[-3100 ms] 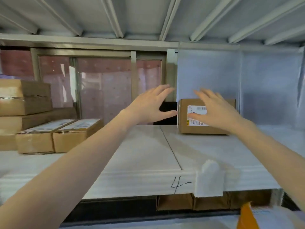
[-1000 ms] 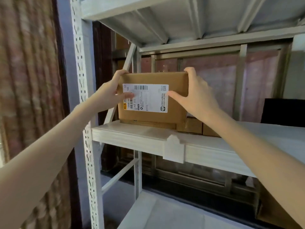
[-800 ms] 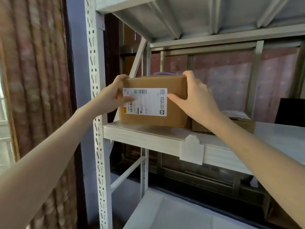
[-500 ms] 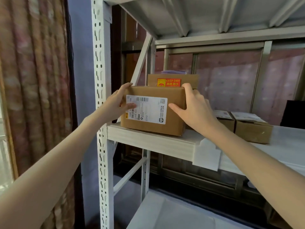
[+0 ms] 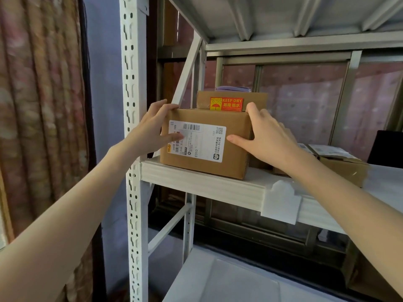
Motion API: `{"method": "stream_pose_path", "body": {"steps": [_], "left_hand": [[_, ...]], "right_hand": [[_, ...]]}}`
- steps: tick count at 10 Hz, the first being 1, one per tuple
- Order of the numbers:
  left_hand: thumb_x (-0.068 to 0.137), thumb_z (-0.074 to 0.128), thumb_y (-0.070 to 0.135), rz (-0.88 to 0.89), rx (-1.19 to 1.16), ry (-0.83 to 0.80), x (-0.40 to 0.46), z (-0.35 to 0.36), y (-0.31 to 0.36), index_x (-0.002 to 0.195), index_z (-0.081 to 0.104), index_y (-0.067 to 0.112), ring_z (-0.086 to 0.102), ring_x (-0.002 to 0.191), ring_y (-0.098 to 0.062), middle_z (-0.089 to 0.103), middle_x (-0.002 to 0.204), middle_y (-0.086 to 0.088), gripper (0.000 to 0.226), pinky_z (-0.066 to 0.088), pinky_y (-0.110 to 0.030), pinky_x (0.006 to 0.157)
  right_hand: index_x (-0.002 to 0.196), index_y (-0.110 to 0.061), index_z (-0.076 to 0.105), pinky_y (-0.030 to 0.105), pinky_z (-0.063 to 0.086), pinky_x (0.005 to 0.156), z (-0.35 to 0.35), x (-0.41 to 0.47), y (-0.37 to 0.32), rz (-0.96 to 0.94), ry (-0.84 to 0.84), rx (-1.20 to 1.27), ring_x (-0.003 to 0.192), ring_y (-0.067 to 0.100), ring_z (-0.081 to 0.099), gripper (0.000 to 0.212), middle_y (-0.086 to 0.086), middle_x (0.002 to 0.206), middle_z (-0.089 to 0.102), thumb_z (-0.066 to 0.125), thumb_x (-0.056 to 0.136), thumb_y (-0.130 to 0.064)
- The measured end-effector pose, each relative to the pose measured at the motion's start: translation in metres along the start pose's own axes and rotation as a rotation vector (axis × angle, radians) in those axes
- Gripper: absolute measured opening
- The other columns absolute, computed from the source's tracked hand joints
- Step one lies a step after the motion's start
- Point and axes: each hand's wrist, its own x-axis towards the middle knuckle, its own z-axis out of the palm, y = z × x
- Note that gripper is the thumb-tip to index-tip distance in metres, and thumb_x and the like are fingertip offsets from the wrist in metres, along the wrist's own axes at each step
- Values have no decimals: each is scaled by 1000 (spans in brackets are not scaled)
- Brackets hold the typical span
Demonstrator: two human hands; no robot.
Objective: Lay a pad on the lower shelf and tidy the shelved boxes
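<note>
A brown cardboard box with a white shipping label rests at the left front corner of the white padded shelf. My left hand grips its left side, thumb across the label. My right hand grips its right side, fingers over the top corner. Behind it stands a second box with an orange KEEP DRY sticker. A white pad covers the lower shelf below.
A white perforated upright post stands just left of the box. Two smaller labelled boxes sit further right on the same shelf. A curtain hangs at far left. A white tab hangs from the shelf edge.
Both hands have carried the labelled box from the right of the shelf to its left end and lowered it onto the shelf, in front of the KEEP DRY box.
</note>
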Motion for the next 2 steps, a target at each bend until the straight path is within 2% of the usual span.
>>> {"method": "stream_pose_path", "body": {"steps": [1,2], "left_hand": [[78,69,36,19,84,29,-5,-5,4,142,27,26,17,141,-30,8,156,-4,77,27,-53,110],[75,70,44,58,167,41,-9,-10,11,146,17,30,10,144,-30,-2,158,-4,90,18,-55,112]], "right_hand": [[128,-19,26,45,46,80,-4,-3,-4,13,2,-55,117,31,43,69,12,126,39,56,80,-57],[125,-15,29,45,47,79,-6,-2,-6,10,36,-81,119,31,38,69,12,126,34,59,79,-56]]}}
